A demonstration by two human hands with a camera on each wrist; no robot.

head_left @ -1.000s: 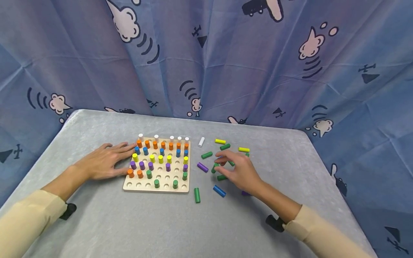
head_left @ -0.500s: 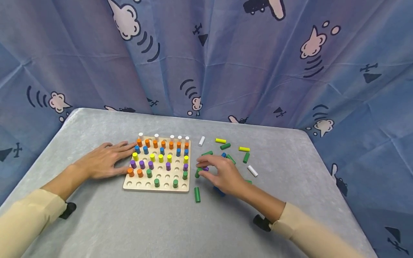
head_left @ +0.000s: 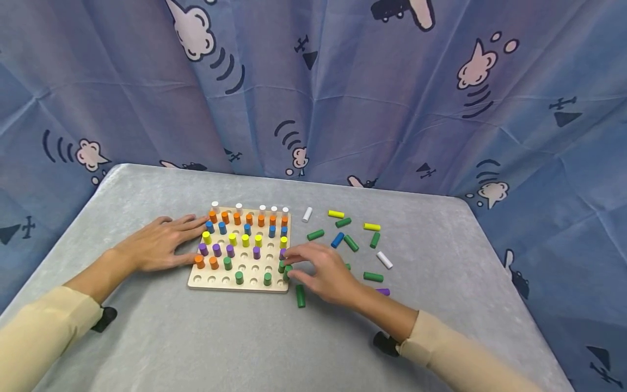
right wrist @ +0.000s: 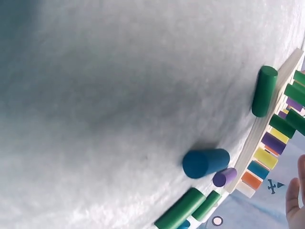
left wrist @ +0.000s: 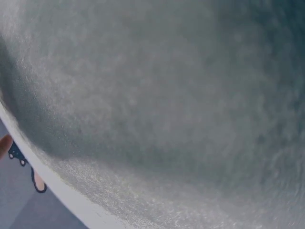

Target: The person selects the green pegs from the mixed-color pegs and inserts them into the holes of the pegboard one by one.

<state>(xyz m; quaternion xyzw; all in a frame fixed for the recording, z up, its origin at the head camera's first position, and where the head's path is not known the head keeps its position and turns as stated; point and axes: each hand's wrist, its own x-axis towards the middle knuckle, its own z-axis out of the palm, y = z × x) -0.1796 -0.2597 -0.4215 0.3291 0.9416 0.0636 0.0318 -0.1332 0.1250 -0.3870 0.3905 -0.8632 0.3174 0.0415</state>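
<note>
Right hand (head_left: pixel 323 269) has a green cylindrical peg (head_left: pixel 287 274) pinched in its fingers by the right edge of a pale wooden pegboard (head_left: pixel 248 262), lower left of frame; left hand's (head_left: pixel 159 244) fingers spread at the opposite side.

I can see the person's left forearm (head_left: pixel 100 279) angling forward and inward, the left hand (head_left: pixel 161 245) palm down, fingers extended, thumb held apart. The right forearm (head_left: pixel 387 310) slants forward toward the left, and the right hand (head_left: pixel 325 275) makes a pinch, fingers curved, thumb opposing them on the near side.
</note>
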